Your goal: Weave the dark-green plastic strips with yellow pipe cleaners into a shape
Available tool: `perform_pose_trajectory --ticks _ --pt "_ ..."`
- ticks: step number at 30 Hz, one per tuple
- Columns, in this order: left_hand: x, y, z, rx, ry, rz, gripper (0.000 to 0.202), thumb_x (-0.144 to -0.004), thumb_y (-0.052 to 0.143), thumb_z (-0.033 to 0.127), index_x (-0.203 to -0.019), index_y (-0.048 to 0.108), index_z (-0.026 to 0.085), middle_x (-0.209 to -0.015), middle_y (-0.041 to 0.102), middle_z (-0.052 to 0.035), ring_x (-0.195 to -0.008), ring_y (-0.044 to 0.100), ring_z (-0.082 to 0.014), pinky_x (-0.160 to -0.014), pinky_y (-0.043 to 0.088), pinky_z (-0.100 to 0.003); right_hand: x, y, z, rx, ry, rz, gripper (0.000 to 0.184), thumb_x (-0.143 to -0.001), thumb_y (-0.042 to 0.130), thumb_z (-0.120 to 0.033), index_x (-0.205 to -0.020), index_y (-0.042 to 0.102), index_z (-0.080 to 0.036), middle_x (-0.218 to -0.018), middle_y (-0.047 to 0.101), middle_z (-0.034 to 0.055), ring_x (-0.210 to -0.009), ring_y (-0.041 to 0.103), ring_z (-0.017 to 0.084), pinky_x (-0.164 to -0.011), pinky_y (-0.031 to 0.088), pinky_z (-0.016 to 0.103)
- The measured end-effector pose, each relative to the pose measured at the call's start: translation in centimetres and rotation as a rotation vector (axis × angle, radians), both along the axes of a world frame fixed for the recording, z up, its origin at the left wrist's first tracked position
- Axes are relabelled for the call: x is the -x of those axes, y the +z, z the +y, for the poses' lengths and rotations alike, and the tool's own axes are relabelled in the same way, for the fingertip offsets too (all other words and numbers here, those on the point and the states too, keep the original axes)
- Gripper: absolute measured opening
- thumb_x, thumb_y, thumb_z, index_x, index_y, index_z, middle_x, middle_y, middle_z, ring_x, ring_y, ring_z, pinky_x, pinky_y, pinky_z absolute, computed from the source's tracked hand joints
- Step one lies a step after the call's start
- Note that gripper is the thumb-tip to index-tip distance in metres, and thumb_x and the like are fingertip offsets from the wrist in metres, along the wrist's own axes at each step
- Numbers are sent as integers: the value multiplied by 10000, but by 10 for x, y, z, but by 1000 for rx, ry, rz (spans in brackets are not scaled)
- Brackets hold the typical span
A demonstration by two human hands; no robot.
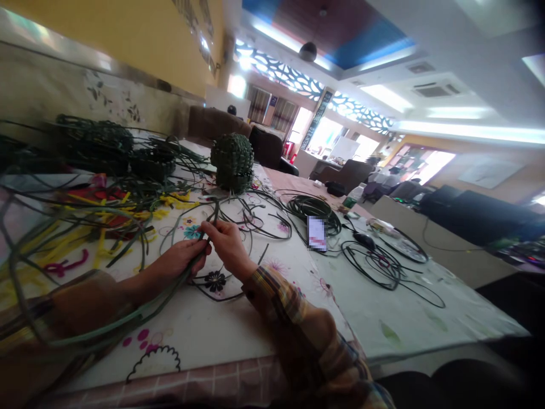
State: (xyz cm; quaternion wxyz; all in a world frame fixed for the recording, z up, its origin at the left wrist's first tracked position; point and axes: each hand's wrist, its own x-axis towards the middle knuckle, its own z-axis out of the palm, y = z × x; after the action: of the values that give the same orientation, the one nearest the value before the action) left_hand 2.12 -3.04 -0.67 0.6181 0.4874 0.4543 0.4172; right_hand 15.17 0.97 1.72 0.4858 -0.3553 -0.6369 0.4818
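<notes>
Long dark green flat strips (174, 288) run through both hands above the flower-printed tablecloth. My left hand (191, 255) is closed around them, with their long ends looping back over the left sleeve. Close beside it, my right hand (224, 241) pinches the same strips with thumb and fingertips, just above the left fingers. The strip ends (216, 209) stick up past my fingertips. Under and around the hands, loose strips curve over the cloth. Behind them stands a rounded woven green piece (232, 162).
Larger woven pieces (93, 139) and tangled strips fill the left side, with yellow strips (102, 250) and a magenta twist (67, 264). To the right lie coiled strips (313, 211), a phone (317, 233), more coils (378, 264) and a bottle (354, 196). Chairs and seated people are farther back.
</notes>
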Motion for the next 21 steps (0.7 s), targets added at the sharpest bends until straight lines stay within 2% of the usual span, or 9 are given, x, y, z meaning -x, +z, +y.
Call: perform_pose_trajectory --ticks 5,11,16,21 --pt "-3 4 -5 1 -4 58 427 -813 578 609 -754 532 189 -402 469 37 -319 369 -103 -323 294 -199 -1 4 -1 -56 -68 48 256 -819 626 -371 -670 624 -162 -615 508 -41 -605 445 85 -579 365 206" --pt "-2 6 -6 -96 29 52 423 -879 537 578 -719 543 187 -396 474 23 -327 398 -102 -353 299 -197 2 2 -7 3 -24 -37 256 -819 633 -386 -680 634 -171 -533 485 -54 -517 432 85 -505 333 210" --pt "-1 9 -8 -64 26 30 429 -929 497 535 -670 521 193 -372 449 23 -301 381 -106 -342 290 -213 2 0 -5 -20 -32 -80 247 -833 631 -388 -726 677 -169 -541 525 -47 -543 474 93 -539 369 207" --pt "-2 15 -14 -60 46 55 441 -932 504 547 -691 543 180 -387 466 16 -316 384 -102 -340 272 -205 -1 2 -4 -65 -54 -214 269 -851 629 -395 -704 680 -176 -545 547 -34 -576 494 105 -562 355 213"
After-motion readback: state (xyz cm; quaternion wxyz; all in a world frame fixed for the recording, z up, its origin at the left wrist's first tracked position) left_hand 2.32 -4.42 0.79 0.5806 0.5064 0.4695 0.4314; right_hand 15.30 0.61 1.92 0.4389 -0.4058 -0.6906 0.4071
